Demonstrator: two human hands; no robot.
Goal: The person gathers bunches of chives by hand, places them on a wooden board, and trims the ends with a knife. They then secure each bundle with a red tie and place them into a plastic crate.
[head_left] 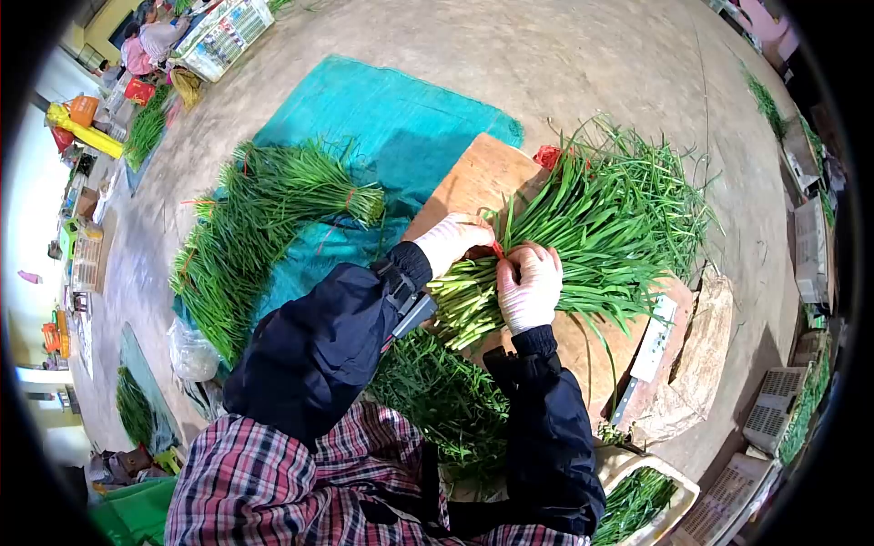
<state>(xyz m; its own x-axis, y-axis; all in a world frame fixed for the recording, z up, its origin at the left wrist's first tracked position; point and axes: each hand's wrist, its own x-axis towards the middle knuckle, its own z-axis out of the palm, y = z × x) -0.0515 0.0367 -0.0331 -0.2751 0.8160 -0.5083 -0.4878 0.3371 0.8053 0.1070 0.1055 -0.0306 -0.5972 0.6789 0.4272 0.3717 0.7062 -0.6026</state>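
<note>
A large bunch of green garlic chives [583, 232] lies across a wooden board [487, 182], its pale cut ends pointing toward my lower left. Around its stalks runs a thin red tie [497, 249]. My left hand [452, 242], in a pale glove, pinches the tie above the stalks. Beside it my right hand [530, 284], also gloved, is closed at the tie with its fingers curled; the fingertips are partly hidden. A knife [654, 338] with a broad light blade rests on the board to the right of my right hand.
Tied chive bunches [264, 218] lie on a teal sheet [401, 96] to the left. Loose greens [442, 396] lie between my forearms. A white box [674, 505] of greens stands at lower right, and crates [774, 409] line the right side. People [150, 41] sit far left.
</note>
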